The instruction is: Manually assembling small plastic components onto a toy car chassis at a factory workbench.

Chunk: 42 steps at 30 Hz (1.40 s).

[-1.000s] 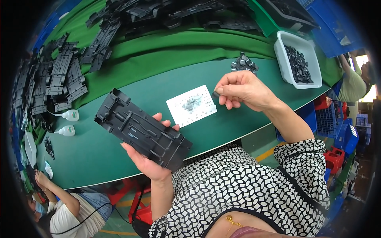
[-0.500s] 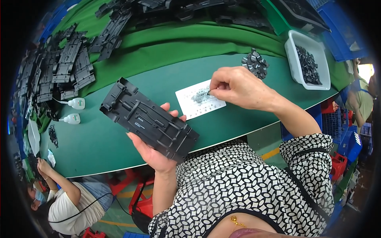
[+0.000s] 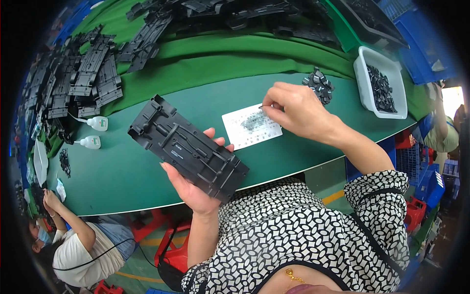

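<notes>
My left hand (image 3: 192, 192) holds a long black moulded plastic part, like a toy-car chassis (image 3: 188, 149), tilted above the table with its ribbed side up. Thumb and fingers grip its two long edges. My right hand (image 3: 298, 110) is closed in a pinch over the upper right part of a white card (image 3: 235, 138). A small dark piece sticks out from its fingertips; most of it is hidden. Dark smudges cover the card's middle. Just beyond that hand lies a pile of small black pieces (image 3: 319, 87).
Two white squeeze bottles (image 3: 91, 142) lie at left, below stacked black chassis parts (image 3: 93, 68) on green cloth (image 3: 196, 59). A white bin (image 3: 361, 81) of small black pieces stands at right. A co-worker (image 3: 85, 245) sits at lower left by the table (image 3: 127, 186).
My right hand has moved from the card's smudged middle toward its far edge, still pinched. My left hand keeps hold of the chassis. The whole view has shifted slightly.
</notes>
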### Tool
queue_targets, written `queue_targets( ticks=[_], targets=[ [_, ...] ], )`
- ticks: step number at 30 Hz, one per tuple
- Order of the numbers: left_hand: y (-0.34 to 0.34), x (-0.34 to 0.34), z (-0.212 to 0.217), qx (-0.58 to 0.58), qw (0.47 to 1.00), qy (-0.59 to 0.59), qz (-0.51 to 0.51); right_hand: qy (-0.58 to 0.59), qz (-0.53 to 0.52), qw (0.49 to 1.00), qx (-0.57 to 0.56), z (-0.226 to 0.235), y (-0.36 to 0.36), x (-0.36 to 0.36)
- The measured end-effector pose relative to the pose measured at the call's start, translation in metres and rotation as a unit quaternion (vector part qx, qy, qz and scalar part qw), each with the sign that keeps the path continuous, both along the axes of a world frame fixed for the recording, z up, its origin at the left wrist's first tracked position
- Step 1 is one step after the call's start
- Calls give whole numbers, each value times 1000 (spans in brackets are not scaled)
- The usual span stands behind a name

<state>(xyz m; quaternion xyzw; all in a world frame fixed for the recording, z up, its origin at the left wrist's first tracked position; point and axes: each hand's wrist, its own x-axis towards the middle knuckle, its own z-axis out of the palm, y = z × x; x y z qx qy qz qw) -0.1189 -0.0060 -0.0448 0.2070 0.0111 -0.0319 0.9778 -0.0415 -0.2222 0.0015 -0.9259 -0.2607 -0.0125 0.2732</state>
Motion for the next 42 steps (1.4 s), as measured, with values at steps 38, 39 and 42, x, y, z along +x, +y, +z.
queue_targets(
  ticks=[38, 39, 42],
  targets=[
    [0, 3, 1, -37, 999, 0, -13, 19, 55, 995, 77, 7, -4, -16],
    [2, 3, -1, -7, 1000, 22, -5, 99, 20, 987, 128, 15, 0, -20],
    [3, 3, -2, -18, 1000, 9, -6, 301, -26, 901, 312, 17, 6, -33]
  ],
)
